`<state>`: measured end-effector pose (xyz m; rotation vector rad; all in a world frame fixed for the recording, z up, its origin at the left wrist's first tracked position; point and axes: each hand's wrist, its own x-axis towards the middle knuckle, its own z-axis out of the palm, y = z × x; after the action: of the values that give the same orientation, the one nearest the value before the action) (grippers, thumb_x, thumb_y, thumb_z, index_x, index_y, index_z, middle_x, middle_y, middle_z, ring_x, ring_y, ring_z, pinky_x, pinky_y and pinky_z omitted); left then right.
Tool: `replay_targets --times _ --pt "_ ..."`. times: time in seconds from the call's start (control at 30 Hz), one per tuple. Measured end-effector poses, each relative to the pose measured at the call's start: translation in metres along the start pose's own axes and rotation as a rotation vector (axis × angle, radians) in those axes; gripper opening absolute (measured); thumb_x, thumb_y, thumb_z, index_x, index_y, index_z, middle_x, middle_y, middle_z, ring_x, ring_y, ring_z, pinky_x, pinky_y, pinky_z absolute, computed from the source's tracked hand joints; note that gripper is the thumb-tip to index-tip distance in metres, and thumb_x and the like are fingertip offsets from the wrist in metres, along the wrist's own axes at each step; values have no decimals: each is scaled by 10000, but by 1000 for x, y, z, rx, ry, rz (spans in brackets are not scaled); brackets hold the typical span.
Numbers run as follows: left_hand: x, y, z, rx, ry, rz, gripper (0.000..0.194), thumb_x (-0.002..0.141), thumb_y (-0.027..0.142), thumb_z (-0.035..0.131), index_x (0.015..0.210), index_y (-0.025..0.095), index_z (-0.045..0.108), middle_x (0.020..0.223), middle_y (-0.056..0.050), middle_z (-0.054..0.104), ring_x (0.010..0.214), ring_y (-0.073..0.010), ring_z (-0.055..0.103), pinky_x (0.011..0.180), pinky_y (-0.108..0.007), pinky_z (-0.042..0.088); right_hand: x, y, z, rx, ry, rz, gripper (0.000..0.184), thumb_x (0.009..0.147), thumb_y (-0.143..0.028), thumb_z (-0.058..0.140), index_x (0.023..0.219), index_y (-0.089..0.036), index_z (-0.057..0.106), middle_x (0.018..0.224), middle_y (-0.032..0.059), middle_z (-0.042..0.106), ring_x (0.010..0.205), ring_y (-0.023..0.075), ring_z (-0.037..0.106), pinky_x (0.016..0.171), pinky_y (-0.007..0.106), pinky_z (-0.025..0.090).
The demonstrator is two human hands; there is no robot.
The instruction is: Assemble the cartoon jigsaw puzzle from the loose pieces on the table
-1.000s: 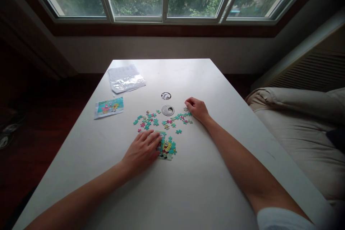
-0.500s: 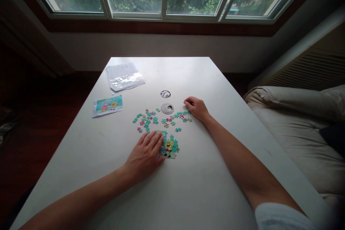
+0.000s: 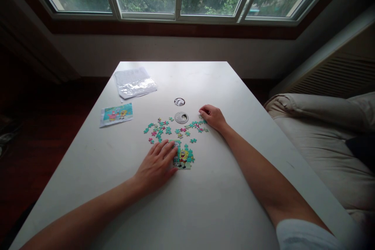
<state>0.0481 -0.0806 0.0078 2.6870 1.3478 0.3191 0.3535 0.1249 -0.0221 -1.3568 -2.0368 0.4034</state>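
1. Assembled puzzle section (image 3: 183, 156) and left hand (image 3: 156, 164) lie slightly farther right on the table (image 3: 222, 187) than in the frame one second earlier; the right hand (image 3: 213, 118) shows little change.
2. Left hand, lower centre of the frame: palm down, fingers extended, and grip not closed. Its fingertips rest on the left part of the assembled section, partly covering it. A yellow character is visible on the uncovered part, whose right edge is irregular.
3. Right hand, right of centre: fingers curled, beside the upper right end of the loose pieces. Whether its grip encloses a piece cannot be told.
4. Loose puzzle pieces (image 3: 168, 130), centre of the frame: green, pink and pale, scattered in two groups above the assembled section.
5. Round grey disc (image 3: 181, 117), just above the pieces; above it, a dark-rimmed circle (image 3: 179, 102) with whitish contents.
6. Printed picture sheet (image 3: 116, 115), left of centre, showing cartoon characters; above it, a clear plastic packet (image 3: 136, 82) near the table's upper left corner.
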Motion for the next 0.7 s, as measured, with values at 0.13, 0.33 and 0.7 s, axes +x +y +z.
replay_targets --times 0.13,0.33,0.7 --pt "2 -6 -3 -6 10 -15 498 986 388 547 1457 240 483 1557 -77 452 1468 -309 350 1212 -508 317 1 1 0 0 0 -14 158 894 -299 573 864 -208 698 801 26 667 714 170 560 699 302 421" --pt "5 -25 -5 13 79 -109 394 986 338 543 1368 243 557 1489 -75 521 1367 -309 448 1142 -498 397 1 1 0 -7 -3 -22 152 892 -290 574 860 -206 697 802 29 663 715 171 552 700 302 418" --pt "6 -37 -7 29 141 -148 291 970 303 563 1250 273 641 1374 -58 618 1347 -315 474 1112 -516 399 1 -3 -1 -17 -6 -28 156 894 -294 575 858 -201 696 792 30 652 720 174 553 696 302 417"
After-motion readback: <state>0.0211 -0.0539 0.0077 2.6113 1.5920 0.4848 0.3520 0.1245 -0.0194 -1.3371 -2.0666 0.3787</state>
